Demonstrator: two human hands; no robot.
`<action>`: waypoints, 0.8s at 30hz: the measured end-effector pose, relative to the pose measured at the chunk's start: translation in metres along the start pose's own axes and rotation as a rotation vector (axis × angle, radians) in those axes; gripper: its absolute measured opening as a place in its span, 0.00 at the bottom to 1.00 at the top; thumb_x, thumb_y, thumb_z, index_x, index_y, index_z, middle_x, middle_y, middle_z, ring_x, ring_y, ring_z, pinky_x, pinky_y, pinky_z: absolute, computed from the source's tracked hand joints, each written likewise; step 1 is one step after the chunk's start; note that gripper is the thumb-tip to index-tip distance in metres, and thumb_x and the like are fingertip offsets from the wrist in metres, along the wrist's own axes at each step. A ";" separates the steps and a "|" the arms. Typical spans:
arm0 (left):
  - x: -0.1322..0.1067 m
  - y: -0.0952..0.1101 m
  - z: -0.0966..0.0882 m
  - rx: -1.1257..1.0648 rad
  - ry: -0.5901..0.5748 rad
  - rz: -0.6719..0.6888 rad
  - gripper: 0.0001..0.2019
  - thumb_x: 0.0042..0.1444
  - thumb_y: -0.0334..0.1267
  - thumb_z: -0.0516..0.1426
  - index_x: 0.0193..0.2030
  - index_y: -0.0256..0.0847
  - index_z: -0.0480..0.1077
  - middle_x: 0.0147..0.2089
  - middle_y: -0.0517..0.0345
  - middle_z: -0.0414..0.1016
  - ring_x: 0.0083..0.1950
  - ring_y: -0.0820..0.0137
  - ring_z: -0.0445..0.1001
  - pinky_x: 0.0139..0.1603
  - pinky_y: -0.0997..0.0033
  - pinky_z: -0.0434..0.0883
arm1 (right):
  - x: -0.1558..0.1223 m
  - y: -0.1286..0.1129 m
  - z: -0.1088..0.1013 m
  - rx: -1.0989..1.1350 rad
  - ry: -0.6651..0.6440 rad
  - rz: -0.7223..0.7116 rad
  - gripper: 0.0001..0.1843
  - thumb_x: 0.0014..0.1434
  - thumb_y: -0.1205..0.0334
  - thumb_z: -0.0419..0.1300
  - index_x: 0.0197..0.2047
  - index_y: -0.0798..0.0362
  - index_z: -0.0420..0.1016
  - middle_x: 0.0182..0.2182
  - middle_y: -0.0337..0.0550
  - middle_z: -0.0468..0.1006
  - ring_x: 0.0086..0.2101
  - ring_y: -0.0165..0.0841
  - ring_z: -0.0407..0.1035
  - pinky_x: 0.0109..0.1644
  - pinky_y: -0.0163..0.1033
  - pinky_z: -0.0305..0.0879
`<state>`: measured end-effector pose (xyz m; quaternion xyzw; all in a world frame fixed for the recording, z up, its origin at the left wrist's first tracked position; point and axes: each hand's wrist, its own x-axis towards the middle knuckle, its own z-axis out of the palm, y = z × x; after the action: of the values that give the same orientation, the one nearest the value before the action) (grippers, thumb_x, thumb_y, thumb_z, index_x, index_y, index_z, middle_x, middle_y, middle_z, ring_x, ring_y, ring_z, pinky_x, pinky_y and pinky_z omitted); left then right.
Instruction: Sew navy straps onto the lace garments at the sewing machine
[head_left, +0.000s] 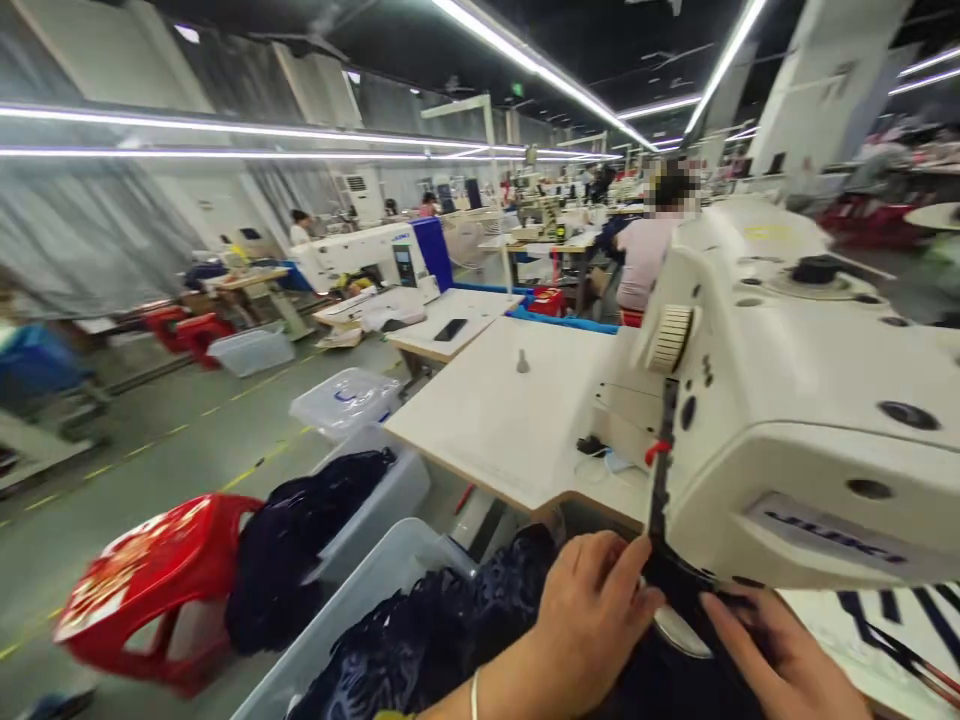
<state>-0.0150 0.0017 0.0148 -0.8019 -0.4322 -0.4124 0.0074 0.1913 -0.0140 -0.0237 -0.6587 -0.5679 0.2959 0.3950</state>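
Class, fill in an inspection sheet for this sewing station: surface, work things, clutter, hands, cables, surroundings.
Surface: white table, mostly bare, one small grey peg.
Work things: dark fabric under the sewing machine.
Clutter: clear bins of dark cloth, red stool on floor.
Hands: left hand and right hand rest on the dark fabric below the sewing machine.
Cables: thin lead at the machine base.
Surroundings: rows of machines, seated person ahead.

A red plastic stool (157,590) stands near left, just beside a clear bin (397,495) heaped with dark cloth (300,550). Farther off are a lidded bin (345,400) on the floor, a phone (450,329) on a white table (420,345) — and, far right, a seated person (645,255).
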 end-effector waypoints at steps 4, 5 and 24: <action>0.006 -0.008 -0.006 0.102 -0.193 0.405 0.11 0.67 0.37 0.53 0.54 0.40 0.69 0.59 0.59 0.71 0.63 0.72 0.65 0.67 0.69 0.58 | 0.011 0.004 0.003 0.032 -0.073 0.035 0.17 0.55 0.42 0.59 0.38 0.46 0.69 0.29 0.40 0.76 0.31 0.38 0.73 0.32 0.39 0.68; 0.008 -0.008 -0.005 0.114 -0.250 0.440 0.10 0.68 0.36 0.52 0.51 0.40 0.70 0.61 0.60 0.70 0.64 0.72 0.64 0.68 0.69 0.55 | 0.014 0.004 0.003 0.041 -0.062 0.026 0.17 0.55 0.42 0.59 0.35 0.46 0.67 0.26 0.37 0.73 0.28 0.36 0.71 0.31 0.38 0.67; -0.007 -0.001 -0.002 0.269 -0.294 0.471 0.20 0.68 0.52 0.50 0.58 0.44 0.68 0.68 0.57 0.60 0.69 0.64 0.56 0.60 0.62 0.56 | 0.000 -0.001 -0.018 0.030 -0.051 -0.092 0.17 0.61 0.45 0.55 0.46 0.48 0.72 0.38 0.45 0.79 0.41 0.38 0.75 0.42 0.36 0.73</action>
<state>-0.0190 -0.0033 0.0108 -0.9229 -0.2817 -0.2180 0.1463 0.2061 -0.0170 -0.0133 -0.6182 -0.6031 0.3023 0.4034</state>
